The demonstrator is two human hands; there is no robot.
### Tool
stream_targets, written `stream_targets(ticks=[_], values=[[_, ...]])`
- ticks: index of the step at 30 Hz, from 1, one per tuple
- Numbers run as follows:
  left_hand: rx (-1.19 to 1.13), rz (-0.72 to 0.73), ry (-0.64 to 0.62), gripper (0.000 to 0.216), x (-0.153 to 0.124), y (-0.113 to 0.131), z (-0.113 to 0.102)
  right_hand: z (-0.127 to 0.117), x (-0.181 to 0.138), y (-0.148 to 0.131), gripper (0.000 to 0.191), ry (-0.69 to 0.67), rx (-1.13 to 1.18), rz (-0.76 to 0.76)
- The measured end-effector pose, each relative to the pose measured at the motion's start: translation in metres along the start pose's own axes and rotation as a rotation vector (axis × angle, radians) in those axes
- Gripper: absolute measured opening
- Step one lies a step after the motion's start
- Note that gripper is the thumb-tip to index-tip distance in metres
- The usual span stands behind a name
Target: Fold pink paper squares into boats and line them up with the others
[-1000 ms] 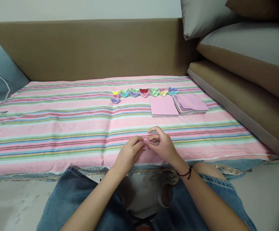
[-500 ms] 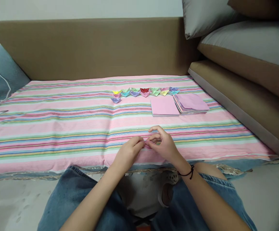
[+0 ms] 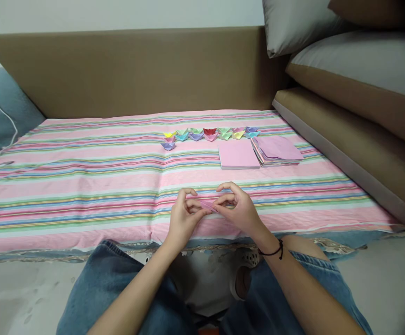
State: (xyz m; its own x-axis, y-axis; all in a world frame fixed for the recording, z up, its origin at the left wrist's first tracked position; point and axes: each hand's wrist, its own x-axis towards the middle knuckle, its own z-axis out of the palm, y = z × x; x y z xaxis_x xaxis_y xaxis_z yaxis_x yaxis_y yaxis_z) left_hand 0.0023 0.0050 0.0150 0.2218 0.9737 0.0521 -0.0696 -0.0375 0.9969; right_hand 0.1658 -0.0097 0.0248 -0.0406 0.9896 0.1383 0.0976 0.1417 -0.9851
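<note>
A small folded piece of pink paper (image 3: 207, 204) is held between my two hands, just above the striped cloth. My left hand (image 3: 185, 215) pinches its left side between thumb and fingers, the index finger raised in a curve. On the other side, my right hand (image 3: 238, 208) grips the paper with thumb and fingertips, its index finger also arched up. Fingers partly hide the paper's shape. Beyond my hands, several folded paper boats (image 3: 210, 135) in mixed colours stand in rows.
A flat stack of pink paper squares (image 3: 239, 154) lies beside a looser paper pile (image 3: 280, 150). The striped cloth (image 3: 84, 186) covers the seat. A brown backrest (image 3: 136, 74) rises behind, and cushions (image 3: 356, 70) are piled on the right. A white cord (image 3: 5, 114) runs at the far left.
My left hand has opened its grip outward: its index finger has lifted off the paper and curved up, showing more of the folded pink piece. My right hand stays nearly in place.
</note>
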Motion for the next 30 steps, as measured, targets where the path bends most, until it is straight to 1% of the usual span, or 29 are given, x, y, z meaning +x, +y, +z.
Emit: stream_targets(ticks=[3, 4, 6, 8, 11, 16, 20, 24, 26, 28, 30], values=[[-0.093, -0.005, -0.003, 0.047, 0.002, 0.004, 0.0, -0.002, 0.001, -0.004, 0.032, -0.033, 0.117, 0.082], [-0.117, -0.01, 0.012, 0.047, 0.003, 0.005, 0.001, -0.002, 0.001, -0.004, 0.034, -0.046, 0.165, 0.107], [-0.159, -0.021, 0.045, 0.048, 0.003, 0.007, 0.002, 0.001, 0.002, -0.001, 0.046, -0.061, 0.218, 0.134], [-0.194, -0.029, 0.069, 0.049, 0.003, 0.008, 0.003, 0.004, 0.001, 0.004, 0.058, -0.034, 0.192, 0.121], [-0.233, -0.047, 0.069, 0.049, 0.002, 0.008, 0.004, 0.009, 0.001, 0.01, 0.061, 0.027, 0.149, 0.076], [-0.247, -0.084, 0.016, 0.046, 0.002, 0.006, 0.003, 0.006, 0.002, 0.006, 0.054, -0.021, 0.159, 0.048], [-0.225, -0.113, -0.005, 0.044, 0.006, 0.0, -0.002, 0.003, 0.005, 0.009, 0.044, 0.066, 0.039, 0.003], [-0.187, -0.128, 0.015, 0.039, 0.011, -0.009, -0.007, 0.0, 0.006, 0.016, 0.028, 0.112, 0.079, 0.024], [-0.155, -0.115, 0.004, 0.035, 0.013, -0.013, -0.009, -0.001, 0.006, 0.018, 0.019, 0.151, 0.052, 0.006], [-0.087, -0.073, -0.016, 0.028, 0.014, -0.017, -0.01, -0.001, 0.005, 0.018, 0.015, 0.181, -0.015, -0.03], [0.086, 0.019, -0.006, 0.019, 0.013, -0.018, -0.012, -0.002, 0.005, 0.019, 0.015, 0.196, -0.07, -0.049]])
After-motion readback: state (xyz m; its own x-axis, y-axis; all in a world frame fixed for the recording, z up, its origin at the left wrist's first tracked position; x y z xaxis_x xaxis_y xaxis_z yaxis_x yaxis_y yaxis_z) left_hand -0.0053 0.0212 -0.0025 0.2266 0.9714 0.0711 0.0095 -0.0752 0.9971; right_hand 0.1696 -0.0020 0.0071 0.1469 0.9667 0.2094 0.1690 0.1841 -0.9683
